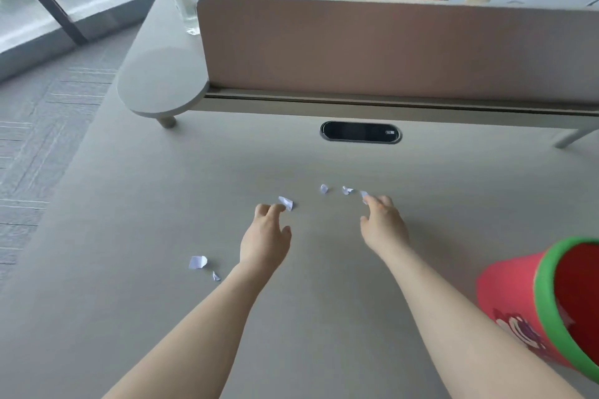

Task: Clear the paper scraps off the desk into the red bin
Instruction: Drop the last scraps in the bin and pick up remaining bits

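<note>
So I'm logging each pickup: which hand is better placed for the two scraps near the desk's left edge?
Left. The left hand is on their side, near the two scraps; the right hand reaches at a scrap farther right.

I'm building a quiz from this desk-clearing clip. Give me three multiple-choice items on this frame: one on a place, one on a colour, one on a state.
1. Where is the red bin?
A. At the desk's near right
B. On the round side shelf
C. Behind the divider

2. What colour is the bin's rim?
A. Yellow
B. Green
C. Blue

3. What is the left hand doing?
A. Gripping the water bottle
B. Lying flat on the desk, far from any paper
C. Reaching, fingers at a paper scrap

Key: 1 A, the bin stands by the right forearm at the frame's right edge. 2 B, a green band rings its mouth. 3 C, the fingertips touch or nearly touch the scrap, which lies on the desk.
</note>
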Available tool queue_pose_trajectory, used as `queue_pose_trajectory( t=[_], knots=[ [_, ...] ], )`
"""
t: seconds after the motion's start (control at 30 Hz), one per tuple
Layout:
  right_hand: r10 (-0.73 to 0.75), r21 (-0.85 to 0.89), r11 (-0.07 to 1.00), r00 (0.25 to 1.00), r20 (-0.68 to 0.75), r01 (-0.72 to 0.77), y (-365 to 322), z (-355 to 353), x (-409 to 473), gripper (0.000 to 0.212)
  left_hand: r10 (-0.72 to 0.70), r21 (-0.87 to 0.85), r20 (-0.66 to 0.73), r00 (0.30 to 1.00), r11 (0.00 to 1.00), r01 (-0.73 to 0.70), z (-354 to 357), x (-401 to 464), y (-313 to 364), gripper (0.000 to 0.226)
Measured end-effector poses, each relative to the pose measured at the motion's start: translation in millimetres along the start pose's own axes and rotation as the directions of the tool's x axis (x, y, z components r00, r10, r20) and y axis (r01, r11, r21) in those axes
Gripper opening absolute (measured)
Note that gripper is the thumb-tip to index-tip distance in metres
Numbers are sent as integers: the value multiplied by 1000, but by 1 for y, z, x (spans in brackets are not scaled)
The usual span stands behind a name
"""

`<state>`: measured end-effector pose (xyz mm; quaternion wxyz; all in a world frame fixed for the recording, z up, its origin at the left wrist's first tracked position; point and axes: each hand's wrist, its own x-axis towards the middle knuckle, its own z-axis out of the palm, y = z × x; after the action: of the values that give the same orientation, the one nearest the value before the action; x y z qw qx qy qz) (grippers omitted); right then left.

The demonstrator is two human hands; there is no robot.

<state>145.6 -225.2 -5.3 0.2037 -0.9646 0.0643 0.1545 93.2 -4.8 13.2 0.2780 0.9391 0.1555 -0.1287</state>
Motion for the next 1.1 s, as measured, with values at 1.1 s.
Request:
queue_pose_trajectory(
  t=[1.1],
  knots=[
    [-69, 80, 994, 997, -19, 70, -23, 25, 74, 6, -29, -40, 50, 998, 999, 31, 21, 76, 1, 7]
  ],
)
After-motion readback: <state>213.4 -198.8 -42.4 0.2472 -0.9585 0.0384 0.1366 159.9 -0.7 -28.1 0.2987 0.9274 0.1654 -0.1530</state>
